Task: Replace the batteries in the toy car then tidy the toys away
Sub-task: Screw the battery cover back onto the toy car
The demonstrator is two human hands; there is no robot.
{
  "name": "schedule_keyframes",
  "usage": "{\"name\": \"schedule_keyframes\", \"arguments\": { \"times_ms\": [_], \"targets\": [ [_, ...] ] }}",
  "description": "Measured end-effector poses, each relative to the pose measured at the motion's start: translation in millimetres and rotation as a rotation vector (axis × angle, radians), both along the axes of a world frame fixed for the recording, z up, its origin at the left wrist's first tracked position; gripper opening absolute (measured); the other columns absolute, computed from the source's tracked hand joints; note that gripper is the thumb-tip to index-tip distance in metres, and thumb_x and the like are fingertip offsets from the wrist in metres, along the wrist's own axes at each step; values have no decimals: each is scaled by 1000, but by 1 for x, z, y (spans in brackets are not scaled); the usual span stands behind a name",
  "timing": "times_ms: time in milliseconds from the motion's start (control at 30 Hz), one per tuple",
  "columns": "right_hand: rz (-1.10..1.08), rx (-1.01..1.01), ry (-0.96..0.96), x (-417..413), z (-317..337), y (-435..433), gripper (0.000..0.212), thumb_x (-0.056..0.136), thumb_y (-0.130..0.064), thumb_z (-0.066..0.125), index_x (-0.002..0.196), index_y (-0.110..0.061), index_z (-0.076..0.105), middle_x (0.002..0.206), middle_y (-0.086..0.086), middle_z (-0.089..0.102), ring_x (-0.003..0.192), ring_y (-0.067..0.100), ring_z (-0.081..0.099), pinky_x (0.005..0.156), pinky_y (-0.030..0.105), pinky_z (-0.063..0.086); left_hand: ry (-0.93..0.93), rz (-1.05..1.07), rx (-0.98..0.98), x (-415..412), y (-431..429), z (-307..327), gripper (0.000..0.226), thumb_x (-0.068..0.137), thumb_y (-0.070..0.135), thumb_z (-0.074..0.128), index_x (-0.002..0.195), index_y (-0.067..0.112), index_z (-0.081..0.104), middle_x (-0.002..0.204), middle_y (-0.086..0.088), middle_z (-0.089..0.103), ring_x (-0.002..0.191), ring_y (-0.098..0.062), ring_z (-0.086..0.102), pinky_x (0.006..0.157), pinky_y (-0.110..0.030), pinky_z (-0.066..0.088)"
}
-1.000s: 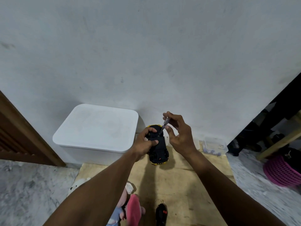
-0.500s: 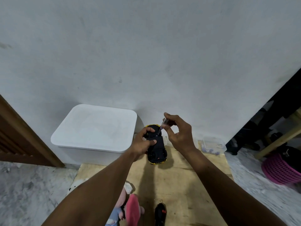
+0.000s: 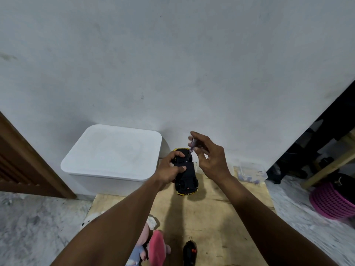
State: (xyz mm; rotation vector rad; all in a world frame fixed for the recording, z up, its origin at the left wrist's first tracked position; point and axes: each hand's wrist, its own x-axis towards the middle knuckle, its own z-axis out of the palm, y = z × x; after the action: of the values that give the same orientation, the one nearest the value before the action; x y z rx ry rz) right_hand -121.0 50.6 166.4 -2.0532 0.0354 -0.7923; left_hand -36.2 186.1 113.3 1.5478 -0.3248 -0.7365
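left hand (image 3: 171,169) gripping upturned car (image 3: 187,174), right hand (image 3: 208,158) pinching screwdriver (image 3: 190,148) (tip on the underside), white bin (image 3: 113,156) left

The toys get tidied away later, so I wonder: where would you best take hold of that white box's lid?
Probably the front lip of the lid, coming from the near side with fingers hooked underneath. The lid overhangs the white box walls there, giving an edge to catch, while its back edge sits close to the room wall, leaving little space.

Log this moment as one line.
left hand grips toy car, underside up | right hand pinches screwdriver, tip on underside
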Motion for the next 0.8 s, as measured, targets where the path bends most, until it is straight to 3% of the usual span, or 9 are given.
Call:
{"name": "schedule_keyframes", "arguments": {
  "times_ms": [133,233,367,500,667,800],
  "targets": [
    [-27,-61,-56,3,-2,-2,50,85,8,69,129,-14,63,99,0,69,94,17,68,87,39,56,6,8,-4,-1,0,0,33,87,-3,64,108,22,60,105,4,60,84,-21,64,69,-41,56],
    [-5,-35,-27,0,-1,-1,56,87,10,64,135,-17,57,117,0,69,113,14,65,99,34,52,19,13,-14,-1,0,1,33,87,-4,63,109,20,59,100,8,61,83,-23,64,71,-42,55],
    [-40,1,-13,-2,-3,1,55,86,10,66,132,-19,60,101,2,70,96,14,69,89,35,58,15,16,-6,-1,1,2,33,87,-4,62,110,19,59,100,7,61,82,-22,64,70,-40,55],
    [-10,-9,-16,-2,-4,2,57,88,7,66,136,-23,57,118,-3,70,112,13,66,100,34,52,16,19,-1,-1,2,2,33,87,-3,63,111,19,59,100,7,60,80,-21,64,68,-39,56],
    [-41,2,-31,-1,-5,5,54,85,3,71,133,-20,60,99,0,70,93,18,69,90,38,58,-4,1,9,0,4,2,33,87,-2,64,108,22,60,104,4,61,84,-23,64,66,-38,57],
    [-25,-40,-29,-1,-4,8,55,87,5,67,136,-17,58,105,-4,70,103,13,68,96,31,55,7,-5,0,-1,3,3,32,87,-1,64,108,23,60,104,6,61,82,-23,65,65,-38,58]
  ]
}}
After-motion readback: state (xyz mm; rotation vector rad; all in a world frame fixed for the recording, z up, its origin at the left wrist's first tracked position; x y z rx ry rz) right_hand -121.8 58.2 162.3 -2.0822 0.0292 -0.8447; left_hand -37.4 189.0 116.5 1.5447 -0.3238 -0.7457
